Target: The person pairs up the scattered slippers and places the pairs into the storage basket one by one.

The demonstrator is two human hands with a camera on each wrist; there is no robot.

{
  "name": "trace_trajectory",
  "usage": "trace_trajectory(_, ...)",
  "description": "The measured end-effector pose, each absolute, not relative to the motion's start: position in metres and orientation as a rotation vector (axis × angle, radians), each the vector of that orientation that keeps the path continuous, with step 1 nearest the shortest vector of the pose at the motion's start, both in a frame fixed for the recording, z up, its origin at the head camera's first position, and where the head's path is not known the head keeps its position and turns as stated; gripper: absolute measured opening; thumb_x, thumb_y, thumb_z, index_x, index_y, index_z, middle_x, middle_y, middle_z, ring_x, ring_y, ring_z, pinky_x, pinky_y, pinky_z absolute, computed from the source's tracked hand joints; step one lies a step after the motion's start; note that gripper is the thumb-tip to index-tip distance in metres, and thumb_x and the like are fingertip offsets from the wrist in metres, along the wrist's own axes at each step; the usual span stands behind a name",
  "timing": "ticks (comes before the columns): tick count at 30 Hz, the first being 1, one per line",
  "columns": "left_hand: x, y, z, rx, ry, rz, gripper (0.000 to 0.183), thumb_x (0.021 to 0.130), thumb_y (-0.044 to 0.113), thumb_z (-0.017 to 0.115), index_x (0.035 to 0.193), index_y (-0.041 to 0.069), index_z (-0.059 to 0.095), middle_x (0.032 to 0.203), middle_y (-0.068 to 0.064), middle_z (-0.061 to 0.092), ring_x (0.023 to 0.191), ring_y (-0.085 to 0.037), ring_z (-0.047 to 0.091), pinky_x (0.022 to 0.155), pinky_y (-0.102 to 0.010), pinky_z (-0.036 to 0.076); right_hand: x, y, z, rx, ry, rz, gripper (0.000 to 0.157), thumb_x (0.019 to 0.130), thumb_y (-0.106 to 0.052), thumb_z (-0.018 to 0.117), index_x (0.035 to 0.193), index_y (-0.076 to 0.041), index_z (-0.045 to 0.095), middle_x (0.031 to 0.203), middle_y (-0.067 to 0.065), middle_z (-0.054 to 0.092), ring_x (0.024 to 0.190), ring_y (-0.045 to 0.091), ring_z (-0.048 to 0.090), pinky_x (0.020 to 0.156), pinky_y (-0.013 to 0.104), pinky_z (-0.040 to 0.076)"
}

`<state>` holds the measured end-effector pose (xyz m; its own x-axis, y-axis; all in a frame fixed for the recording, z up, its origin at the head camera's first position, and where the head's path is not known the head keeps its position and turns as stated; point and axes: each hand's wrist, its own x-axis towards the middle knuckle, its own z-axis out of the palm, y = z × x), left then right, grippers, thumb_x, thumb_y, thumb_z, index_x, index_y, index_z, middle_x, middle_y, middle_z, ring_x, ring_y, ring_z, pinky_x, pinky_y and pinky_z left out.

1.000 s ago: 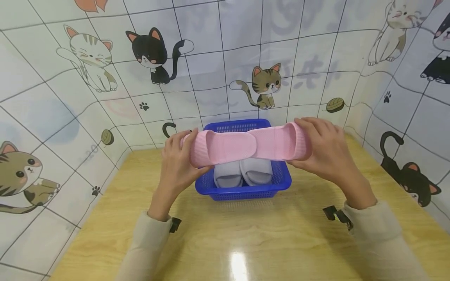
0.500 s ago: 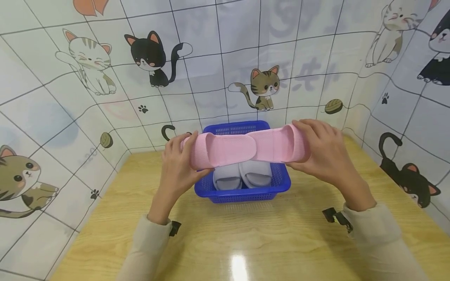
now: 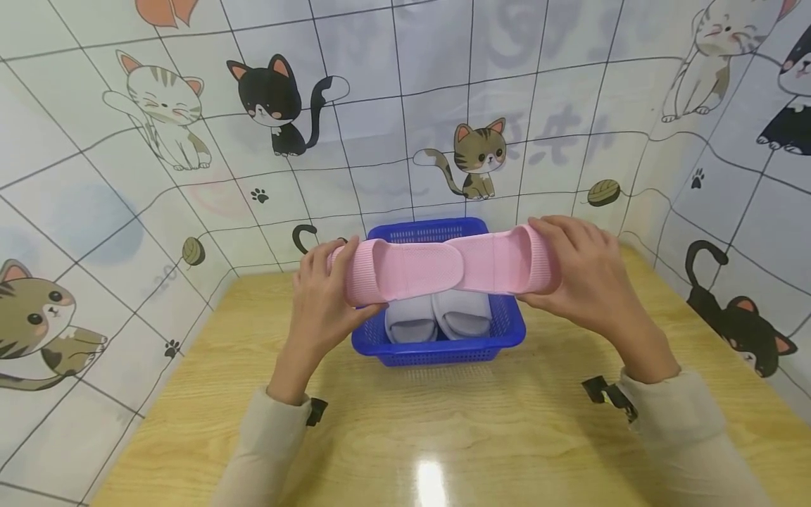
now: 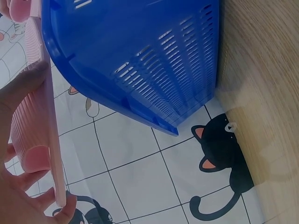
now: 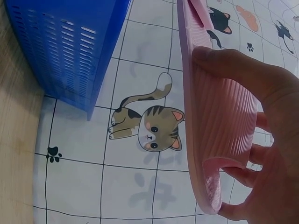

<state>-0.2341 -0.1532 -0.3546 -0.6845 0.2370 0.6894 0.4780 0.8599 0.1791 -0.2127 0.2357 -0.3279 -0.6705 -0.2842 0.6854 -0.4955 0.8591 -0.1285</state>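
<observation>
Two pink slippers are up in front of me, toes pointing outward and heel ends overlapping in the middle. My left hand (image 3: pixel 319 296) grips the left pink slipper (image 3: pixel 418 271) by its ribbed strap end, thumb below and fingers over the top. Around the strap end of the right pink slipper (image 3: pixel 480 262) my right hand (image 3: pixel 589 282) holds in the same way. Both wrist views show the thumb pressed on the ribbed strap, on the left slipper (image 4: pixel 30 121) and the right slipper (image 5: pixel 224 116). Behind them, a pair of light grey slippers (image 3: pixel 410 322) lies in a blue basket.
The blue plastic basket (image 3: pixel 437 348) with slotted walls stands on the wooden table (image 3: pixel 393 429) near the back wall. Tiled cat-print sheeting (image 3: pixel 380 155) encloses the back and both sides. Dark straps (image 3: pixel 608 394) show at the sleeve cuffs.
</observation>
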Motion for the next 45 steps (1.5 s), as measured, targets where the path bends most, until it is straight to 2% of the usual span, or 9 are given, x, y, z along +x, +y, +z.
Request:
trace_trajectory(20, -0.2333, -0.1504, -0.3543, -0.520, -2.363, -0.452, 0.114, 0.061, 0.049, 0.098, 0.156, 0.027, 0.040, 0.148, -0.014, 0.047, 0.135, -0.039, 0.042, 0.099, -0.062, 0.042, -0.2133, 0.2357, -0.3278, 0.572, -2.336, 0.393, 0.105, 0.056, -0.039, 0.098, 0.146, -0.010, 0.053, 0.142, 0.019, 0.058, 0.132, 0.041, 0.049, 0.098, 0.068, 0.039)
trace_trajectory(36, -0.2318, -0.1486, -0.3546, -0.561, -2.344, -0.471, 0.115, 0.060, 0.046, 0.100, 0.156, 0.024, 0.040, 0.148, -0.018, 0.048, 0.135, -0.040, 0.042, 0.105, -0.064, 0.044, -0.2116, 0.2320, -0.3283, 0.571, -2.331, 0.412, 0.104, 0.056, -0.041, 0.099, 0.145, -0.012, 0.055, 0.143, 0.018, 0.058, 0.132, 0.040, 0.050, 0.099, 0.068, 0.039)
trace_trajectory(45, -0.2316, -0.1474, -0.3541, -0.568, -2.323, -0.441, 0.113, 0.061, 0.047, 0.099, 0.155, 0.024, 0.040, 0.146, -0.017, 0.049, 0.132, -0.041, 0.044, 0.102, -0.064, 0.045, -0.2117, 0.2316, -0.3275, 0.572, -2.331, 0.398, 0.104, 0.056, -0.041, 0.099, 0.145, -0.011, 0.054, 0.143, 0.018, 0.058, 0.132, 0.040, 0.050, 0.098, 0.069, 0.039)
